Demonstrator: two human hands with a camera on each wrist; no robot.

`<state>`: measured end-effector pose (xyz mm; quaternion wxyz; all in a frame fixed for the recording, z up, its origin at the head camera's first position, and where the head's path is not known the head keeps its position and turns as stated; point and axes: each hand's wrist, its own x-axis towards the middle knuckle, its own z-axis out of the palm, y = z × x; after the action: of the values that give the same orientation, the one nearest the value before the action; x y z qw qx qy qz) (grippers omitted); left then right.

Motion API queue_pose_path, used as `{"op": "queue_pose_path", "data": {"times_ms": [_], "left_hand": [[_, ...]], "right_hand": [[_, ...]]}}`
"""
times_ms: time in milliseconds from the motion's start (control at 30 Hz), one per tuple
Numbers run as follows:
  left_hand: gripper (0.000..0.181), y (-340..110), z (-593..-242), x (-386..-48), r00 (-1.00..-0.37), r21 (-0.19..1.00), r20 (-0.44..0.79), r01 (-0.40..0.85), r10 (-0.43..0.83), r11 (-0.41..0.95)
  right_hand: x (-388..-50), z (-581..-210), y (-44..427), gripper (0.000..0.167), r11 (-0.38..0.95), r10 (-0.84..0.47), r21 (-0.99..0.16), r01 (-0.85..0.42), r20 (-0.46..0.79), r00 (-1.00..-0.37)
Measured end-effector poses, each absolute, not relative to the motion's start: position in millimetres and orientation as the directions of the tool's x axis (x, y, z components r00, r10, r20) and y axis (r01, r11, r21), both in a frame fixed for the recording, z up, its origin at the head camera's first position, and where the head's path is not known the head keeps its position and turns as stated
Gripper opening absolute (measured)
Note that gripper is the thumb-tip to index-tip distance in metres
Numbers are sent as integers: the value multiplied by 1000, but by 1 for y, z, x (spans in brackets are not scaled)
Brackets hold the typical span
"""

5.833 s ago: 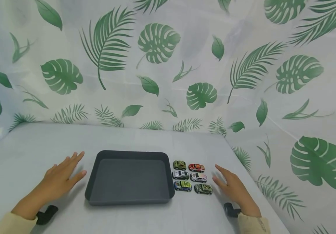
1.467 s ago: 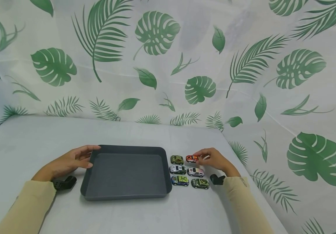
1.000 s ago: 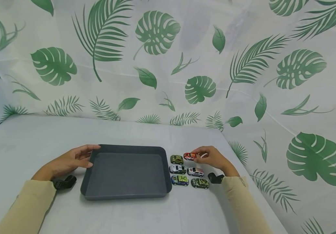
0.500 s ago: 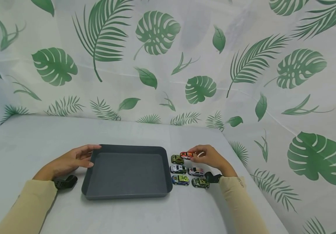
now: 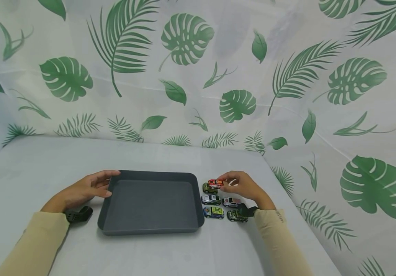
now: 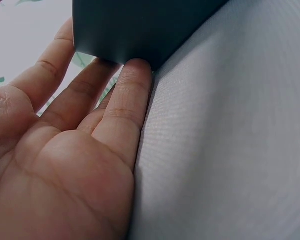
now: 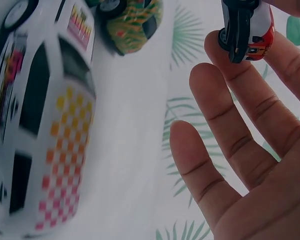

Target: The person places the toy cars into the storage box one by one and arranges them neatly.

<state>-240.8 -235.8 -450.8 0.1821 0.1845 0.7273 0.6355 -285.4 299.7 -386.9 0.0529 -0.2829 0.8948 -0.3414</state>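
My right hand [image 5: 241,184] pinches a red toy car [image 5: 215,184] and holds it above the table, just over a green toy car [image 5: 210,189] that it partly hides. In the right wrist view, the red car [image 7: 260,42] sits near the fingertips, with the other fingers spread out. Touching the left side of a dark grey tray [image 5: 151,229] is my left hand [image 5: 81,190]. The left wrist view shows the fingers [image 6: 122,107] fairly straight, their tips against the tray's wall [image 6: 125,30]. No car lies in the tray.
Right of the tray stand a silver car [image 5: 211,199], a white checkered car [image 5: 231,202], a blue and yellow car [image 5: 213,212] and a camouflage car [image 5: 236,216]. The table has a white cloth [image 5: 143,257]. A leaf-patterned curtain [image 5: 191,96] hangs behind and at the right.
My right hand has taken hold of the red car, lifted it and carried it left over the green car. Earlier, my left hand moved from beside the tray onto its left side.
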Motion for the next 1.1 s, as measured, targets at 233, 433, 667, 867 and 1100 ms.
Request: {"op": "queue_pose_path", "data": {"times_ms": [233, 433, 667, 867, 1100], "left_hand": [[81, -235, -452, -240, -873, 990, -27, 43, 486, 133], [80, -236, -454, -241, -867, 994, -17, 40, 497, 104], [81, -238, -454, -242, -865, 993, -19, 42, 501, 110], [80, -238, -454, -242, -867, 989, -23, 53, 497, 137], [81, -237, -453, -241, -873, 989, -25, 51, 487, 142]], "right_hand": [[-285, -387, 290, 28, 589, -560, -640, -493, 117, -820], [-286, -388, 285, 27, 575, -572, -642, -507, 127, -810], [-286, -386, 275, 28, 567, -582, -638, -520, 137, -802], [-285, -384, 267, 28, 561, -589, -639, -526, 138, -796], [-283, -383, 257, 28, 532, -612, -645, -548, 154, -776]]}}
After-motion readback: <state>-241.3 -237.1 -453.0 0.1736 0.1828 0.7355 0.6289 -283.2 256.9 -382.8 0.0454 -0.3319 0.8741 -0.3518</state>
